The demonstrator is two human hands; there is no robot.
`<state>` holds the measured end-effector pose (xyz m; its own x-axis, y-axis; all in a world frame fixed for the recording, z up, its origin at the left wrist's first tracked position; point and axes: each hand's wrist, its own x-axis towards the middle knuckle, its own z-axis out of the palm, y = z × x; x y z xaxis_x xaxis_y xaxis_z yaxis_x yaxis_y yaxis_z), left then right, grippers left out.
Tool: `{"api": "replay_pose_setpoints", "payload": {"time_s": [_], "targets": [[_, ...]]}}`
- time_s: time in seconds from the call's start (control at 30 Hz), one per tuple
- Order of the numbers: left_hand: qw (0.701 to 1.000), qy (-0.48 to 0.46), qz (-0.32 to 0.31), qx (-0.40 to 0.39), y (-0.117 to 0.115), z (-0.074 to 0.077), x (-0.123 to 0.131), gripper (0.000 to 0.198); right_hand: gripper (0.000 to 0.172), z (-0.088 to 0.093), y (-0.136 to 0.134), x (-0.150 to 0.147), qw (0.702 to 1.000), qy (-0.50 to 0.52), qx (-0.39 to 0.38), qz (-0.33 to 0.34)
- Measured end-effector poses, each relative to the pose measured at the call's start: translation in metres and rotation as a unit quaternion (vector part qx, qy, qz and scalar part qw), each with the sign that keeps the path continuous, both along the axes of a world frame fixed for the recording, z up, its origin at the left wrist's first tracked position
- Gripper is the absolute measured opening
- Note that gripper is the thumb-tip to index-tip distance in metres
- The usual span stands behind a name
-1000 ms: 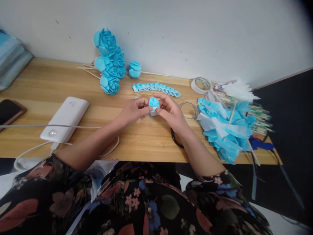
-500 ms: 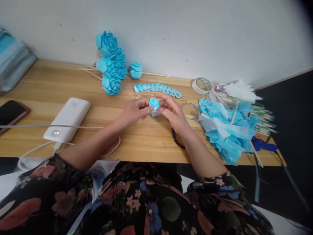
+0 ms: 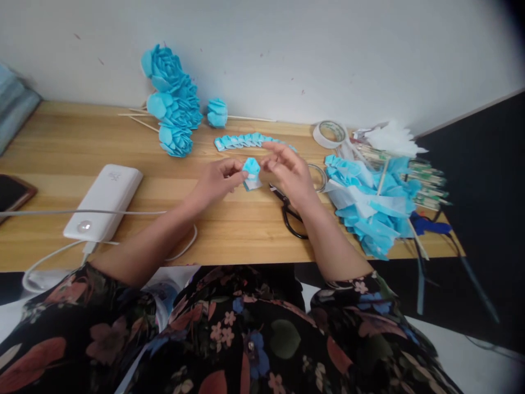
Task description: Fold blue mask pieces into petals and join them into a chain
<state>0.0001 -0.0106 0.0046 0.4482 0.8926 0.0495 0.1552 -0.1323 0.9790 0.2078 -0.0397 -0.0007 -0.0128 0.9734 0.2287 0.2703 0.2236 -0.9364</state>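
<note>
A small folded blue paper petal [image 3: 251, 168] with a whitish lower part is pinched between the thumb and fingers of my left hand [image 3: 221, 178]. My right hand [image 3: 289, 172] is just to the petal's right, its fingers apart and nothing seen in them. Behind both hands runs a curved row of overlapping blue petals [image 3: 238, 142], its right end partly covered by my right fingers. Black-handled scissors [image 3: 289, 219] lie under my right wrist, partly hidden. Beside that hand is a roll of clear tape [image 3: 319, 178], also partly covered.
Blue paper roses [image 3: 172, 101] on sticks lie back left, near a smaller blue flower [image 3: 217, 113] on a stick. A white tape roll [image 3: 329, 134] and a heap of blue paper pieces [image 3: 369, 202] lie right. On the left are a white power bank [image 3: 104, 200], its cable and a phone [image 3: 14, 194].
My right hand has let go of the petal and moved slightly away with its fingers opening; my left hand keeps the petal. More of the scissors shows. The whole view has shifted a little.
</note>
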Motion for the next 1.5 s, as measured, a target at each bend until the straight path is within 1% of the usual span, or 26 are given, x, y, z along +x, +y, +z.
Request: {"api": "replay_pose_setpoints", "payload": {"time_s": [0.1, 0.13, 0.2, 0.27, 0.33, 0.43, 0.57, 0.63, 0.73, 0.8, 0.9, 0.97, 1.0, 1.07, 1.17, 1.23, 1.4, 1.5], "targets": [[0.998, -0.02, 0.056, 0.001, 0.005, -0.003, -0.002, 0.018, 0.039, 0.009, 0.005, 0.019, 0.998, -0.021, 0.004, -0.061], [0.997, -0.03, 0.068, -0.003, 0.006, -0.004, -0.002, 0.018, 0.038, 0.014, 0.003, 0.025, 0.997, -0.042, 0.002, -0.068], [0.996, -0.048, 0.08, -0.014, 0.007, -0.005, -0.003, 0.018, 0.034, 0.022, -0.005, 0.034, 0.992, -0.113, -0.002, -0.062], [0.995, -0.052, 0.08, -0.021, 0.007, -0.005, -0.003, 0.018, 0.027, 0.025, -0.019, 0.037, 0.975, -0.217, -0.011, -0.044], [0.996, -0.05, 0.077, -0.022, 0.006, -0.005, -0.003, 0.018, 0.019, 0.023, -0.034, 0.035, 0.949, -0.314, -0.022, -0.031], [0.996, -0.048, 0.075, -0.023, 0.005, -0.005, -0.002, 0.019, 0.018, 0.01, -0.051, 0.026, 0.919, -0.393, -0.027, -0.023], [0.995, -0.061, 0.069, -0.029, 0.005, -0.005, -0.001, 0.019, 0.018, -0.007, -0.056, 0.013, 0.882, -0.464, 0.03, -0.076], [0.995, -0.069, 0.062, -0.037, 0.004, -0.005, -0.001, 0.017, 0.019, -0.012, -0.055, 0.009, 0.872, -0.477, 0.052, -0.098], [0.995, -0.076, 0.04, -0.048, 0.003, -0.002, 0.0, 0.017, 0.023, -0.014, -0.054, 0.007, 0.873, -0.473, 0.046, -0.108], [0.996, -0.076, 0.029, -0.048, 0.002, -0.001, 0.001, 0.017, 0.023, -0.014, -0.055, 0.007, 0.882, -0.458, 0.039, -0.105], [0.996, -0.073, 0.033, -0.044, 0.001, -0.001, 0.001, 0.017, 0.019, -0.013, -0.057, 0.009, 0.903, -0.416, 0.022, -0.104], [0.996, -0.072, 0.038, -0.046, 0.001, -0.003, 0.002, 0.017, 0.022, -0.011, -0.055, 0.011, 0.913, -0.389, 0.0, -0.123], [0.996, -0.072, 0.038, -0.047, 0.002, -0.003, 0.002, 0.017, 0.024, -0.01, -0.054, 0.013, 0.913, -0.386, -0.01, -0.131], [0.996, -0.07, 0.037, -0.049, 0.002, -0.003, 0.002, 0.018, 0.025, -0.006, -0.049, 0.016, 0.906, -0.403, -0.017, -0.125], [0.996, -0.069, 0.039, -0.052, 0.002, -0.002, 0.002, 0.017, 0.021, 0.001, -0.04, 0.019, 0.887, -0.457, -0.019, -0.06], [0.995, -0.071, 0.044, -0.054, 0.001, -0.001, 0.002, 0.018, 0.019, 0.004, -0.037, 0.019, 0.873, -0.486, -0.023, -0.031], [0.995, -0.063, 0.048, -0.059, 0.001, 0.001, 0.002, 0.018, 0.023, 0.004, -0.035, 0.015, 0.839, -0.543, -0.022, -0.034], [0.995, -0.061, 0.048, -0.062, 0.001, 0.001, 0.002, 0.018, 0.024, 0.003, -0.036, 0.014, 0.825, -0.563, -0.011, -0.034]]}}
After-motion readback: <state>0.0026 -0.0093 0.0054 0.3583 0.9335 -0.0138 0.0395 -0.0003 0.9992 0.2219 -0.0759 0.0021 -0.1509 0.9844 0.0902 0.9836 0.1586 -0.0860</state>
